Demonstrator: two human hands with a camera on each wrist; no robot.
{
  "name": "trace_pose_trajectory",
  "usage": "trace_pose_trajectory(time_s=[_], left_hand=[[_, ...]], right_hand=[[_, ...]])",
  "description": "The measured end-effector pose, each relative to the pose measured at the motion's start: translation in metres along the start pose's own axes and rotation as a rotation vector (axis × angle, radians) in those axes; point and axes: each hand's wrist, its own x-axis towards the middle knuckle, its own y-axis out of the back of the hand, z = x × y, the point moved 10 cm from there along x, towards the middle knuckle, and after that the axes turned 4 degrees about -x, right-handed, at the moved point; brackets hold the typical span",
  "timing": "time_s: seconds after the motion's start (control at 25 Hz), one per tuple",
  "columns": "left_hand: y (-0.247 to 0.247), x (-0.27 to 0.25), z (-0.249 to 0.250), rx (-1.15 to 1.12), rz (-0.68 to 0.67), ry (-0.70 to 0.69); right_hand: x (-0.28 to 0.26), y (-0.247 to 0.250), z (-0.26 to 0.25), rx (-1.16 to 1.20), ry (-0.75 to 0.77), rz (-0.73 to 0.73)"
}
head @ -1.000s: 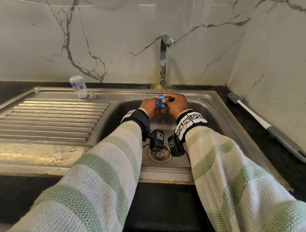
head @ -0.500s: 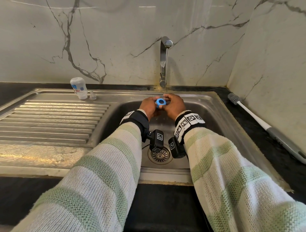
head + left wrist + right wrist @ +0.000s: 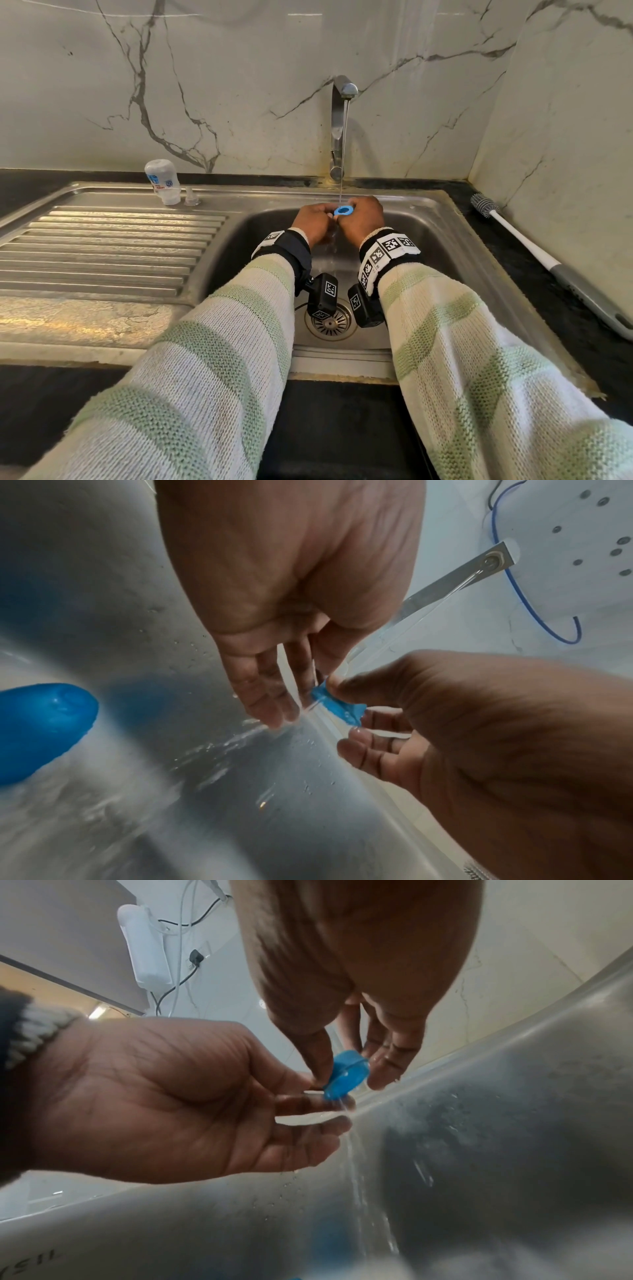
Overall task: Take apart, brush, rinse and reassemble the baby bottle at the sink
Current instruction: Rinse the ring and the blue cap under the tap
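Both hands hold a small blue screw ring [image 3: 343,210] under the running tap [image 3: 343,89], over the sink basin [image 3: 424,240]. My right hand [image 3: 358,209] pinches the ring [image 3: 347,1079] between thumb and fingers. My left hand [image 3: 323,212] meets it from the left, thumb and forefinger at the ring's [image 3: 337,707] lower edge, its other fingers loosely straight. Water runs off the ring into the basin. The white bottle body [image 3: 163,181] stands upside down on the back ledge with the clear teat [image 3: 191,199] beside it.
A white and grey bottle brush [image 3: 534,250] lies on the dark counter at the right. The ribbed drainboard [image 3: 102,250] lies to the left. A blue rounded piece [image 3: 41,729] lies in the basin near my left wrist. The drain [image 3: 330,322] sits below the wrists.
The ring has been turned in my fingers under the stream, from tilted on edge to lying flatter with its hole facing up. Both hands stay in place.
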Motion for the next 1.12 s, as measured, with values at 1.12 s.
trace_pose_trajectory(time_s=[1.12], left_hand=[[0.026,-0.049,0.014,1.057,-0.056,-0.046]], right_hand=[[-0.051,-0.010,0.023,-0.349,-0.011,-0.436]])
